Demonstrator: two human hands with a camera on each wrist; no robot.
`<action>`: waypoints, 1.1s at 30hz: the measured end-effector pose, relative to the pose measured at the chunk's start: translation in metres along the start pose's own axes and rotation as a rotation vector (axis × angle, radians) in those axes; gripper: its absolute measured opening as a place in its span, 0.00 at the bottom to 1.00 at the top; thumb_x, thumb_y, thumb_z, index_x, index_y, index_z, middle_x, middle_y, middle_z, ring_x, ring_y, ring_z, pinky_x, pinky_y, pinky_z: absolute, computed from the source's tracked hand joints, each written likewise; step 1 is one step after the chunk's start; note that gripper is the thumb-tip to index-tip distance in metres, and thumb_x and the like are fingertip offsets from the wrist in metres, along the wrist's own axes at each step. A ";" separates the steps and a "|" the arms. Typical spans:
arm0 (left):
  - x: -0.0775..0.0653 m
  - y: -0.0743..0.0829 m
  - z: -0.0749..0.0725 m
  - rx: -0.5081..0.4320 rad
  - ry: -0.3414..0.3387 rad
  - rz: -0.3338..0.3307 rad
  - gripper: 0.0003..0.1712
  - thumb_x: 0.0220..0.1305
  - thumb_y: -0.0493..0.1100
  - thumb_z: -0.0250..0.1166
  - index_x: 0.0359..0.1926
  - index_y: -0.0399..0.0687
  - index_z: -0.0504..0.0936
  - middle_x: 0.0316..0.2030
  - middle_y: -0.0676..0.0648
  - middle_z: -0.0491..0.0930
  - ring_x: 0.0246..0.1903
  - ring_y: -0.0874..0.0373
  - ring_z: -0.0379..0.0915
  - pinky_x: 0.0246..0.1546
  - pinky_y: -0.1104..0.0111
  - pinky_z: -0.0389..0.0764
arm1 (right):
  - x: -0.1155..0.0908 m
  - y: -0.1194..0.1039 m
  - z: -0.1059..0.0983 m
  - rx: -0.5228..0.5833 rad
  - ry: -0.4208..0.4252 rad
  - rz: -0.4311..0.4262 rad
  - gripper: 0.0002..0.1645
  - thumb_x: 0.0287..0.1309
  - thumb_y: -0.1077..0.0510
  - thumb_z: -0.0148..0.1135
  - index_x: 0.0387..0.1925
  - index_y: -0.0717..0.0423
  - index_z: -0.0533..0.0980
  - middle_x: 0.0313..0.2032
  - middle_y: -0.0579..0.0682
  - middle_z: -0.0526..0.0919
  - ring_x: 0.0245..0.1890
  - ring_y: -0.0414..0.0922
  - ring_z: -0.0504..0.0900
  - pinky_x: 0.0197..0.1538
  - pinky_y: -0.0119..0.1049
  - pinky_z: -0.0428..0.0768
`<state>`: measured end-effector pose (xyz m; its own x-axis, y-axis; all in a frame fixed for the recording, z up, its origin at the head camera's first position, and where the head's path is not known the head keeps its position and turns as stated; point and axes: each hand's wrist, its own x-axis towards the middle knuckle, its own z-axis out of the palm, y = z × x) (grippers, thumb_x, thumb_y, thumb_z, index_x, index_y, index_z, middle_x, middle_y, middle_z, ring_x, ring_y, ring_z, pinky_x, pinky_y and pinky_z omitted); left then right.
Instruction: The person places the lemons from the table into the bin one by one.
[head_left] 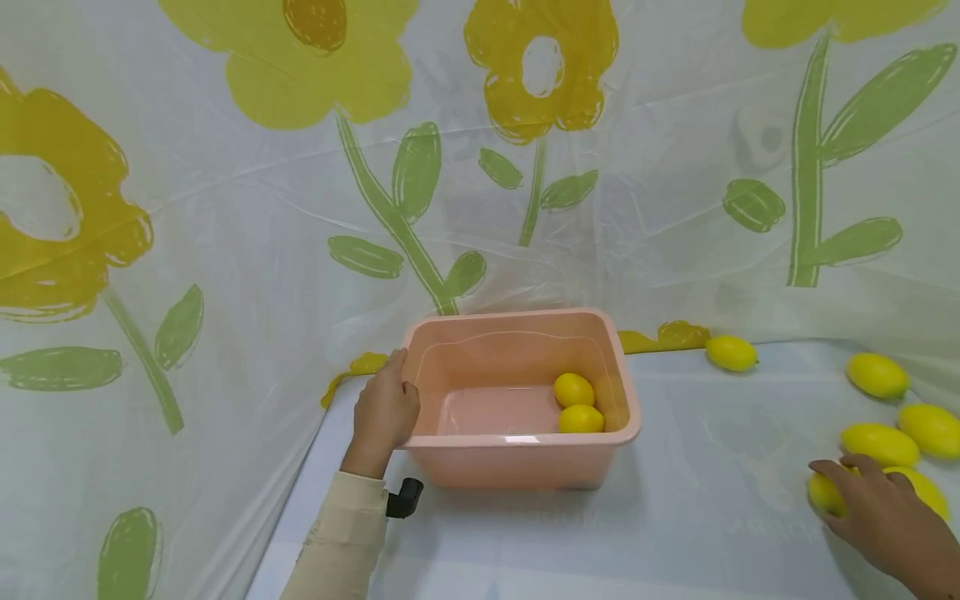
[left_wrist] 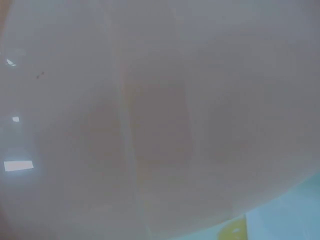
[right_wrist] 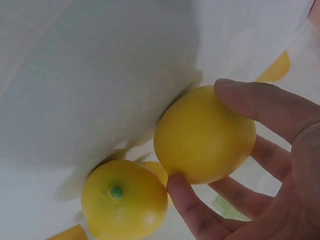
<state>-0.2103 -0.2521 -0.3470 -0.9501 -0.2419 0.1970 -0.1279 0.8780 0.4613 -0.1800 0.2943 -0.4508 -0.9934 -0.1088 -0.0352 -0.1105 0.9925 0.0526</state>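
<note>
A pink plastic basin (head_left: 517, 462) stands on the white table with two lemons (head_left: 573, 390) inside, at its right end. My left hand (head_left: 386, 404) grips the basin's left rim; the basin's wall (left_wrist: 160, 120) fills most of the left wrist view. Over at the right, my right hand (head_left: 885, 512) pinches a lemon (right_wrist: 205, 135) between thumb and fingers. Beside it lies another lemon (right_wrist: 125, 200) with a green tip. Whether the pinched lemon still touches the table, I cannot tell.
More lemons lie at the right, among them one (head_left: 879, 444) just beyond my right hand and one (head_left: 731, 353) near the table's back edge. A flower-printed white curtain (head_left: 637, 208) hangs behind the table (head_left: 705, 517) and along its left.
</note>
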 end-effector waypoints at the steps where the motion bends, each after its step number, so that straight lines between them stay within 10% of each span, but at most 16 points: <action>1: 0.000 0.000 0.000 0.001 -0.002 0.000 0.31 0.62 0.39 0.48 0.67 0.48 0.61 0.66 0.44 0.61 0.53 0.40 0.71 0.38 0.48 0.76 | 0.000 0.001 0.001 0.001 -0.008 0.000 0.37 0.27 0.48 0.76 0.43 0.61 0.75 0.40 0.75 0.69 0.30 0.65 0.71 0.38 0.58 0.70; 19: -0.001 0.004 0.002 -0.010 -0.021 0.003 0.32 0.59 0.40 0.51 0.67 0.48 0.61 0.67 0.45 0.61 0.46 0.41 0.75 0.28 0.55 0.74 | 0.004 0.007 0.008 0.049 -0.027 -0.032 0.39 0.29 0.48 0.76 0.46 0.61 0.74 0.43 0.76 0.69 0.31 0.60 0.75 0.33 0.52 0.74; 33: 0.002 0.003 0.003 -0.014 -0.021 -0.002 0.32 0.61 0.41 0.50 0.67 0.49 0.61 0.67 0.46 0.61 0.56 0.41 0.69 0.45 0.47 0.74 | 0.005 -0.026 -0.031 0.147 0.021 -0.050 0.43 0.33 0.46 0.74 0.53 0.60 0.71 0.47 0.71 0.70 0.38 0.59 0.74 0.36 0.54 0.76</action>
<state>-0.2131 -0.2488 -0.3474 -0.9557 -0.2350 0.1774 -0.1265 0.8717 0.4735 -0.1826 0.2665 -0.4216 -0.9873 -0.1581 -0.0130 -0.1562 0.9831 -0.0957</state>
